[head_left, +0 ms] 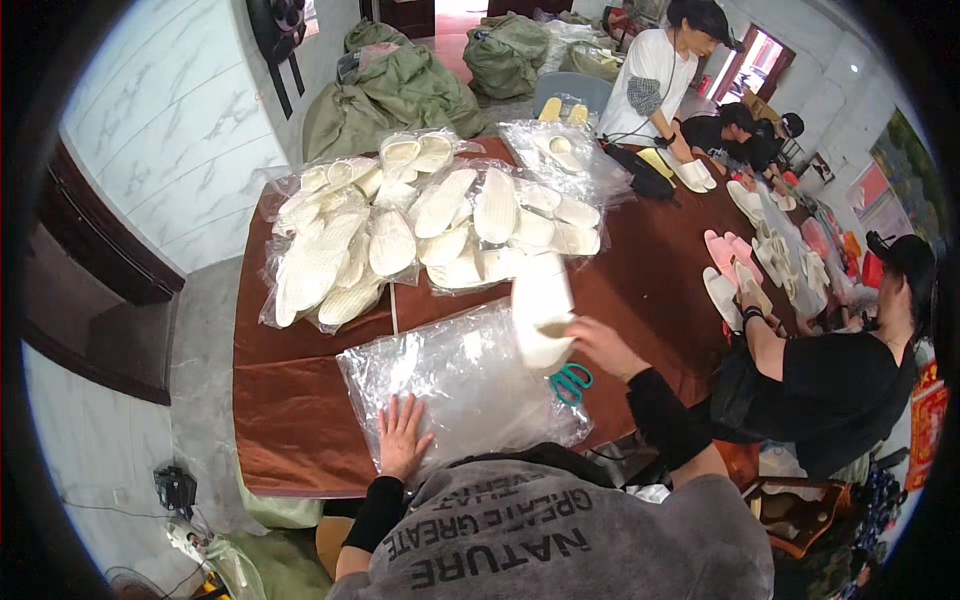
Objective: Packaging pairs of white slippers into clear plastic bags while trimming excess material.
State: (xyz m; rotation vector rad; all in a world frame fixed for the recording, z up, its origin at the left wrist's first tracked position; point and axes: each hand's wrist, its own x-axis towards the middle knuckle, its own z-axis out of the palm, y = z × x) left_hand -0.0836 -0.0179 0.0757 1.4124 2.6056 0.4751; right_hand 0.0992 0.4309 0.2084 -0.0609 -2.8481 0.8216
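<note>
- the room is evenly and fairly brightly lit, a soft daylight with no hard shadows on the brown table (300,400).
- brightest light comes from a doorway (762,52) at the upper right, which is blown out.
- glare sits on the clear plastic bags (470,385) as white sheen and pale patches.
- the pale slipper (541,310) held above the table is slightly motion-blurred.
- strong fisheye bending curves the wall and table edges; a black vignette fills the corners.
- far figures look soft and grainy.
</note>
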